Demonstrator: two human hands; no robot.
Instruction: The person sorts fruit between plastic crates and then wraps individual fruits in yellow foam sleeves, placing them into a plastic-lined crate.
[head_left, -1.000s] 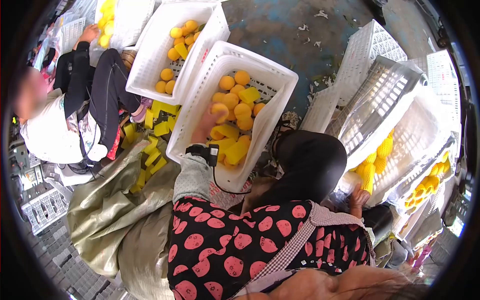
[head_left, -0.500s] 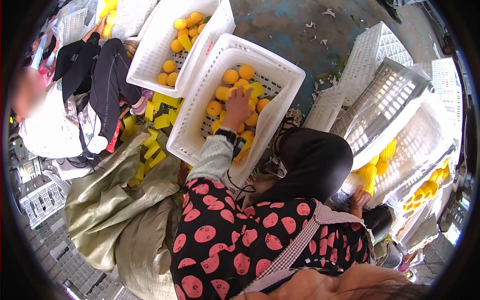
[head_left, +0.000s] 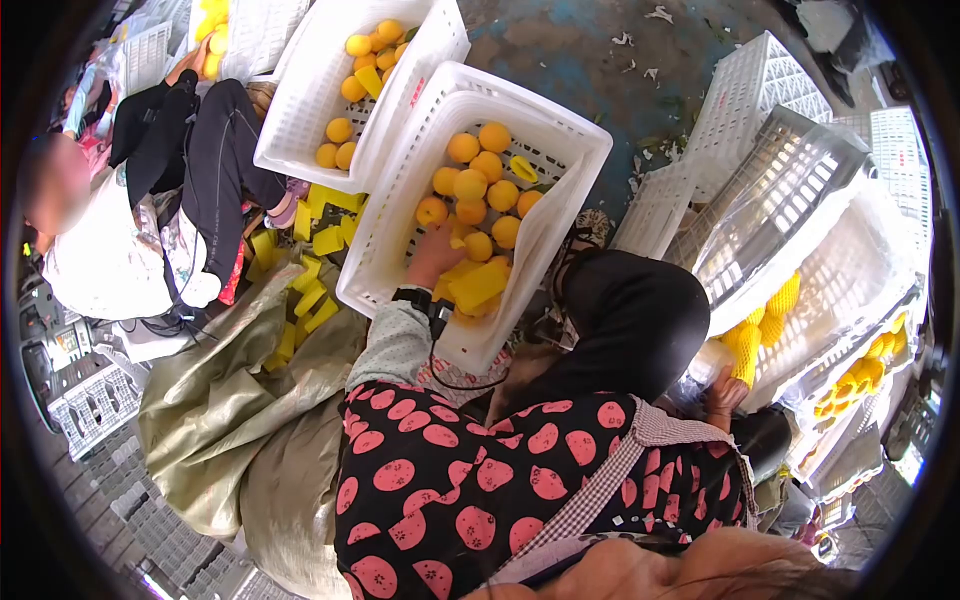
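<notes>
My left hand (head_left: 434, 252) reaches down into a white plastic crate (head_left: 370, 240) of orange-yellow round fruit (head_left: 470, 185). Its fingers are partly hidden among the fruit, and I cannot tell whether they grip one. Beside that hand lie folded yellow foam net sleeves (head_left: 478, 286), and a small yellow sleeve ring (head_left: 522, 168) sits farther up the crate. At the right, my right hand (head_left: 725, 395) has its fingers closed at the lower end of a yellow foam net sleeve (head_left: 746, 352), by a plastic-lined crate (head_left: 830, 270).
Another white crate (head_left: 300, 130) with fruit adjoins at upper left. Yellow sleeves (head_left: 312, 295) spill over a tan woven sack (head_left: 215, 400). A seated person (head_left: 110, 240) works at far left. White crates (head_left: 755, 100) stand at upper right, and more netted fruit (head_left: 860, 375) lies at far right.
My left hand has drawn back from the crate's middle toward its near left side, uncovering fruit and the small sleeve ring. My right hand stays at the foam net sleeve.
</notes>
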